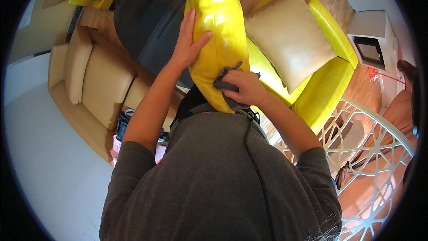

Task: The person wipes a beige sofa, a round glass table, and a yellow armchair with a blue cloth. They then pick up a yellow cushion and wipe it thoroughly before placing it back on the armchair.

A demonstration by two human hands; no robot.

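Observation:
A glossy yellow cushion (217, 16) stands on edge in front of my body, its seam facing up. My left hand (189, 42) lies against its left side, with the thumb spread over the seam. In my right hand (245, 85) is a crumpled dark grey cloth (225, 82), pressed against the lower right part of the cushion. To the right, a beige cushion (291, 40) leans on a yellow armchair (326, 90). The cushion's underside is hidden.
A dark oval table (150, 23) stands beyond my left hand. At the left is a tan sofa (103, 80) with folded jeans (123, 124) near its edge. A white lattice partition (374, 154) is at the lower right, and a white cabinet (369, 25) stands at the upper right.

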